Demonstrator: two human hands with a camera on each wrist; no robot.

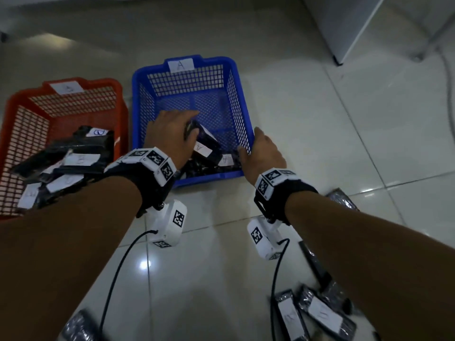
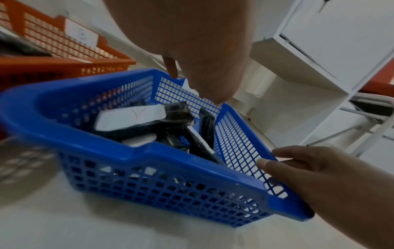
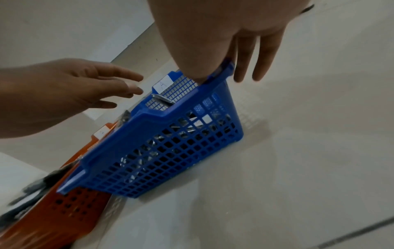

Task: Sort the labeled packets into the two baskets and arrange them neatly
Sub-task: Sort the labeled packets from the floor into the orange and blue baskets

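Left hand (image 1: 172, 134) hovers, fingers spread, over tilted A packet (image 1: 203, 143) (blue basket (image 1: 183, 182)); right hand (image 1: 263, 153) grips rim

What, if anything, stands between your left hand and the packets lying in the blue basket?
Nothing visible does. The left hand is inside the open top of the blue basket, right by the packets. The right hand holds the right rim, clear of them.

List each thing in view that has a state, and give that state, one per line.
blue basket: upright on the floor, labelled A, partly filled with packets.
red basket: upright, holds a loose pile of packets.
left hand: open, fingers extended above the blue basket's packets.
right hand: grips the blue basket's near right rim.
loose packets: lying unsorted on the floor.
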